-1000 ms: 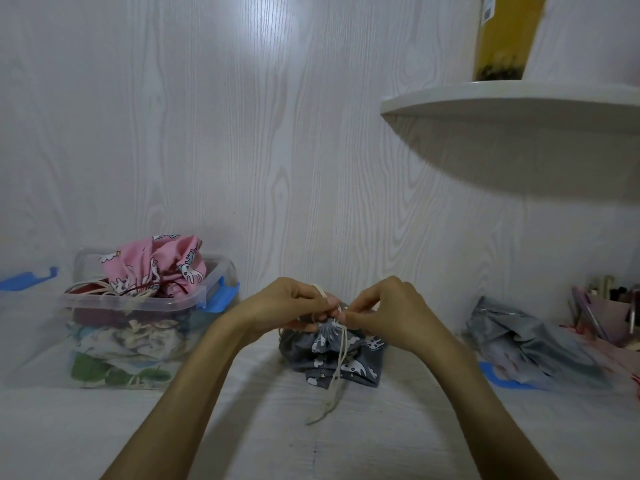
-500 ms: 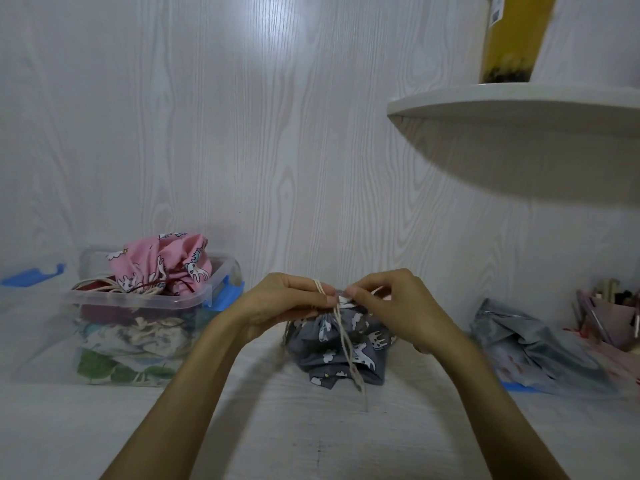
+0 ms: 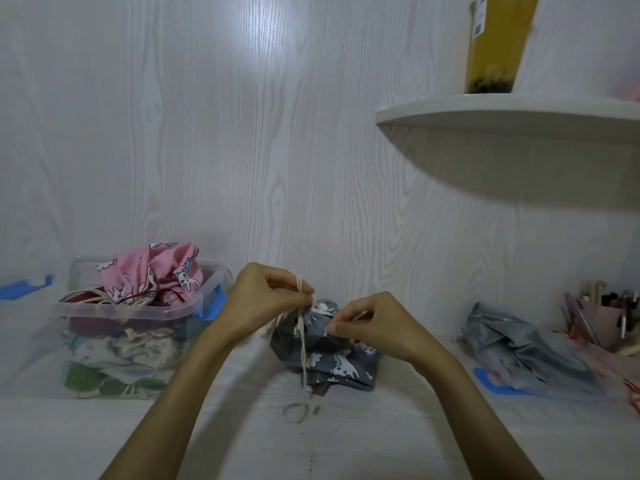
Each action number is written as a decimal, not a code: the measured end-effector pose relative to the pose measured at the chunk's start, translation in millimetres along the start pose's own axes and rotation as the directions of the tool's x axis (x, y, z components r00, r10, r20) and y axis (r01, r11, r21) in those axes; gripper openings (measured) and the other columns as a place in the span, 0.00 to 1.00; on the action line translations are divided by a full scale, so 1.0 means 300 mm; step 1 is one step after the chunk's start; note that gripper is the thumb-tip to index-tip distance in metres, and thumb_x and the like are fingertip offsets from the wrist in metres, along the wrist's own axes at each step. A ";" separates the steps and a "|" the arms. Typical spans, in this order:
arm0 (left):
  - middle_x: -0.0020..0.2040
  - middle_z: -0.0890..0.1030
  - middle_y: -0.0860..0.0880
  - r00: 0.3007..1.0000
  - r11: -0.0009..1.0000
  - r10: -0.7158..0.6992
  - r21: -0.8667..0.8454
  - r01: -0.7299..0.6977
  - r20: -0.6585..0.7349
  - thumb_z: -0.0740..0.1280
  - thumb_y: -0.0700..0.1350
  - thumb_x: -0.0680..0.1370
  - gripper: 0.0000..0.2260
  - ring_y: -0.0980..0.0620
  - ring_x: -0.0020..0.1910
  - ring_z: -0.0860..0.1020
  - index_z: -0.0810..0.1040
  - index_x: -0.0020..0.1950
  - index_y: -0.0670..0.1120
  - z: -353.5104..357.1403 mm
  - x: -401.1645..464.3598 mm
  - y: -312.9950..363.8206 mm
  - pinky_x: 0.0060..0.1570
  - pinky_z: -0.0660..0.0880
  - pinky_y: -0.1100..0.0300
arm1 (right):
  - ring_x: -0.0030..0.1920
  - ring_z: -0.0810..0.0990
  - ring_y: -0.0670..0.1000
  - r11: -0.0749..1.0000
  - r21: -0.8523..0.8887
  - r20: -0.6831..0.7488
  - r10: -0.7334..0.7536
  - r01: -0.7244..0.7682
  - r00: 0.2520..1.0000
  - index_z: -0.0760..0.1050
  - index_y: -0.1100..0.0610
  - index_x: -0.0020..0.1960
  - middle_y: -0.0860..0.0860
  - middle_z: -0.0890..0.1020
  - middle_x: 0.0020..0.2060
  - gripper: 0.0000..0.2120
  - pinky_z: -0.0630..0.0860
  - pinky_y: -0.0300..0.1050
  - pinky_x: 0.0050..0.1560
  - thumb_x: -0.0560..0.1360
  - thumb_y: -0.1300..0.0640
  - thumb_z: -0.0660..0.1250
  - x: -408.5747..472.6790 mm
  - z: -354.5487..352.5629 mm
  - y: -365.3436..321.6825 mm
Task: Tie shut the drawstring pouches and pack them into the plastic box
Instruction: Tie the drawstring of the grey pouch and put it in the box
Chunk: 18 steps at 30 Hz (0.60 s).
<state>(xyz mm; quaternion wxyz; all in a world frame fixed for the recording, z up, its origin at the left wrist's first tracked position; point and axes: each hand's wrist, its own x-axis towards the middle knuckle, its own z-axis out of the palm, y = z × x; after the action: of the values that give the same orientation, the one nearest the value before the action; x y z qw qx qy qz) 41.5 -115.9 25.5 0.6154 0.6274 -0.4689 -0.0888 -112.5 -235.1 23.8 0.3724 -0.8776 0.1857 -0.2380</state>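
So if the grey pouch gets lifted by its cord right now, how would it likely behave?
The grey pouch would probably sag and hang limp, since its cloth lies crumpled in soft folds. It looks light for its size, slumped low on the table. The cord, pinched by the left hand, seems thin and may slip unless the fingers of the right hand keep tension.

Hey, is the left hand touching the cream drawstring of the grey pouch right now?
Touching. The head view shows the left hand pinching the cream drawstring above the grey pouch, the cord hanging down from its fingers.
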 end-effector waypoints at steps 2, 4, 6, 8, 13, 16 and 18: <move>0.36 0.85 0.44 0.996 1.000 0.007 -0.017 -0.006 0.086 0.73 0.30 0.68 0.07 0.50 0.36 0.84 0.85 0.40 0.41 0.003 -0.009 0.006 0.39 0.79 0.66 | 0.42 0.80 0.44 0.998 0.041 -0.121 -0.036 0.041 0.992 0.83 0.52 0.46 0.47 0.84 0.41 0.03 0.77 0.36 0.46 0.73 0.55 0.71 0.008 -0.002 0.006; 0.36 0.85 0.45 0.990 1.000 0.020 0.011 -0.022 0.137 0.73 0.31 0.68 0.07 0.50 0.37 0.84 0.85 0.40 0.42 0.016 -0.013 0.016 0.40 0.79 0.66 | 0.45 0.78 0.43 0.993 0.060 -0.173 -0.090 0.102 0.981 0.79 0.50 0.51 0.44 0.81 0.47 0.07 0.73 0.29 0.44 0.77 0.57 0.65 0.014 -0.001 -0.004; 0.36 0.85 0.44 0.987 0.998 0.049 0.020 -0.052 0.156 0.73 0.31 0.68 0.08 0.48 0.38 0.85 0.85 0.40 0.43 0.029 -0.015 0.025 0.41 0.80 0.64 | 0.48 0.78 0.38 0.989 0.097 -0.087 -0.107 0.115 0.990 0.77 0.49 0.53 0.41 0.81 0.49 0.09 0.71 0.27 0.45 0.79 0.59 0.60 0.020 0.008 -0.013; 0.37 0.85 0.45 0.987 0.995 0.077 0.045 -0.084 0.138 0.73 0.32 0.68 0.08 0.47 0.38 0.85 0.85 0.40 0.44 0.034 -0.014 0.025 0.43 0.81 0.60 | 0.44 0.77 0.32 0.987 0.151 -0.005 -0.061 0.061 0.998 0.77 0.48 0.51 0.41 0.81 0.46 0.11 0.70 0.23 0.43 0.80 0.60 0.57 0.023 0.021 -0.016; 0.39 0.85 0.57 0.975 0.938 0.223 0.270 -0.216 0.007 0.76 0.42 0.68 0.07 0.58 0.42 0.83 0.85 0.41 0.55 0.044 -0.012 -0.013 0.48 0.80 0.54 | 0.39 0.78 0.38 0.975 0.220 0.030 0.020 -0.026 0.999 0.78 0.51 0.54 0.53 0.82 0.42 0.09 0.71 0.26 0.38 0.79 0.59 0.61 0.024 0.013 0.003; 0.38 0.83 0.59 0.939 0.894 0.343 0.316 -0.318 -0.026 0.76 0.50 0.66 0.04 0.56 0.38 0.82 0.84 0.38 0.58 0.062 -0.014 -0.019 0.42 0.79 0.52 | 0.40 0.80 0.37 0.963 0.255 0.125 0.052 -0.083 0.991 0.78 0.55 0.60 0.49 0.83 0.45 0.12 0.72 0.27 0.39 0.79 0.58 0.62 0.019 0.009 0.006; 0.36 0.83 0.57 0.920 0.888 0.390 0.280 -0.364 -0.042 0.75 0.51 0.65 0.04 0.54 0.36 0.81 0.83 0.37 0.55 0.075 -0.016 -0.019 0.39 0.79 0.52 | 0.51 0.82 0.45 0.946 0.301 0.164 0.068 -0.116 0.984 0.79 0.56 0.60 0.50 0.84 0.51 0.12 0.76 0.36 0.53 0.79 0.59 0.62 0.026 0.008 0.015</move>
<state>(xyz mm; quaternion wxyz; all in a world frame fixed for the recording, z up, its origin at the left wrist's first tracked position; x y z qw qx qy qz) 26.1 -129.0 13.4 0.5527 0.6048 -0.5591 0.1271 -105.5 -240.6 21.2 0.5291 -0.8142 0.1582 -0.1791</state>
